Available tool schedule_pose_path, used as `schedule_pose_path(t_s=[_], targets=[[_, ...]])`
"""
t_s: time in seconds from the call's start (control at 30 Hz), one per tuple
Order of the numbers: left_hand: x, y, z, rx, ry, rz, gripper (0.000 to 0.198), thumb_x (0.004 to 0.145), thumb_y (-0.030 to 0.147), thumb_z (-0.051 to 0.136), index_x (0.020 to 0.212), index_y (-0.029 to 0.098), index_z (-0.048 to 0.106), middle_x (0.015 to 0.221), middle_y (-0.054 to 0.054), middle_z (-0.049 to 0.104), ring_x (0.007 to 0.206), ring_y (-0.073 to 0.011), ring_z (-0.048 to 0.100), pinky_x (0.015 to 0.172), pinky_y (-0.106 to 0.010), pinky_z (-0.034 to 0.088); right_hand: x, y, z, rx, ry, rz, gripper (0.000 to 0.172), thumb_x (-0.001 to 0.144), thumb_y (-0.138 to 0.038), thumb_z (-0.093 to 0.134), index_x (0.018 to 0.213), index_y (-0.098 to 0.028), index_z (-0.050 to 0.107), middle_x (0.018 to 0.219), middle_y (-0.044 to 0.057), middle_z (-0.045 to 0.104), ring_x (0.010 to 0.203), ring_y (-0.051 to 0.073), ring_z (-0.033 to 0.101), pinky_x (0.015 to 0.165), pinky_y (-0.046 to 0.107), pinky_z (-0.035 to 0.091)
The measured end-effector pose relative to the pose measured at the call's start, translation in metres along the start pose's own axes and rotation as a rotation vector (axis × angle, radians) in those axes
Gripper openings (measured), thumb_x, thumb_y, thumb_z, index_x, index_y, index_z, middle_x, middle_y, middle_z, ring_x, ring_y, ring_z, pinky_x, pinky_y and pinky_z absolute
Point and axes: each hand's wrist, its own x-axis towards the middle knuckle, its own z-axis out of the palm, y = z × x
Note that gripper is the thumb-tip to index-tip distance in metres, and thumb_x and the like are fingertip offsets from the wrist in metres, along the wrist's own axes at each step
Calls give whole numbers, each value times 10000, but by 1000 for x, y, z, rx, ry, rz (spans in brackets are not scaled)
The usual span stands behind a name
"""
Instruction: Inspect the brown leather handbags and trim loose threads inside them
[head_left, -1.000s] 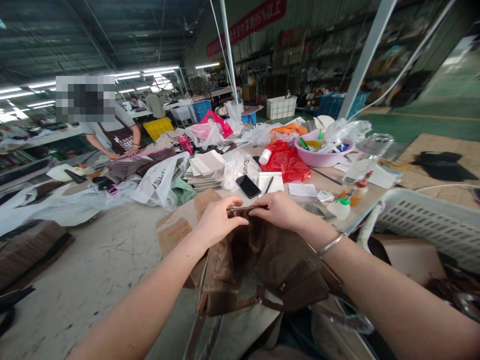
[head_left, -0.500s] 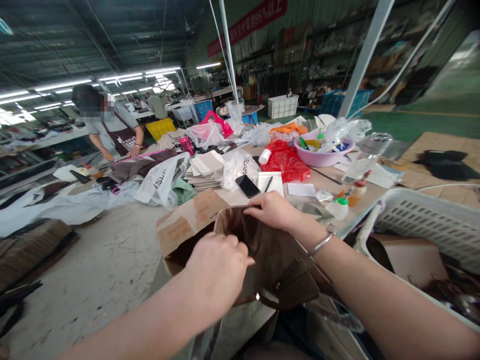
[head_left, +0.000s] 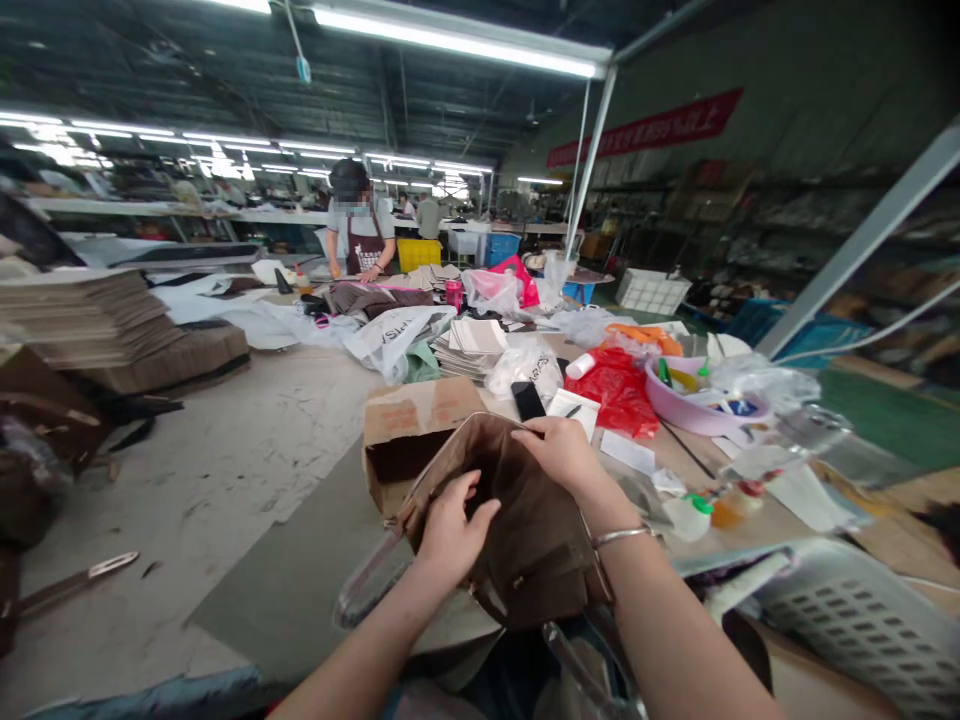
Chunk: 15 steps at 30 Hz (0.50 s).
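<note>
A brown bag (head_left: pixel 525 520) is held with its mouth open towards me, its lining showing. My right hand (head_left: pixel 559 450) pinches the bag's far rim, and a metal bangle circles that wrist. Over the bag's left side is my left hand (head_left: pixel 454 530), thumb and fingers apart, with nothing between them. Just beyond the bag stands an open cardboard box (head_left: pixel 420 405) on the table. A clear-wrapped strap (head_left: pixel 367 575) loops out at the bag's left.
A white basket (head_left: pixel 847 610) stands at the right. Beyond the box lie a phone (head_left: pixel 528 400), a red plastic bag (head_left: pixel 615 390) and a purple basin (head_left: pixel 705 410). Stacked brown pieces (head_left: pixel 82 320) sit at the left. A person (head_left: pixel 360 235) stands across the table.
The view has swung right to left, showing more of the table's left side. My left hand has opened from a closed shape. My right hand still grips the rim.
</note>
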Motion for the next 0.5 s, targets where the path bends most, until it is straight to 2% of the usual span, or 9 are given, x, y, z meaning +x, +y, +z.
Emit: schedule_pose_path(t_s=[0.03, 0.13, 0.3, 0.5], targets=[[10, -4, 9, -122, 83, -39, 295, 776, 255, 595, 1058, 171, 570, 1107, -123, 633, 956, -216, 635, 857, -391, 516, 0, -1, 0, -11, -1, -7, 269, 842, -372, 504, 784, -218, 717, 808, 25, 716, 738, 169, 627, 667, 243, 409], [35, -10, 28, -231, 199, -34, 225, 794, 275, 589, 993, 175, 563, 1032, -94, 647, 915, -177, 640, 840, -349, 527, 0, -5, 0, -33, -6, -23, 268, 849, -362, 489, 829, -226, 718, 834, 23, 721, 754, 173, 636, 673, 247, 419], [49, -10, 46, -232, 291, 28, 327, 769, 329, 627, 1037, 172, 523, 980, -68, 626, 852, -158, 621, 790, -317, 528, 0, -9, 0, -39, -3, -31, 273, 846, -360, 482, 796, -227, 716, 769, 21, 715, 722, 174, 636, 634, 241, 420], [58, -14, 56, -177, 324, 99, 307, 758, 351, 632, 989, 177, 530, 908, -40, 584, 734, -134, 565, 715, -282, 501, 1, -8, 4, -31, 1, -28, 281, 855, -367, 478, 777, -227, 708, 767, 22, 712, 711, 168, 629, 637, 241, 418]])
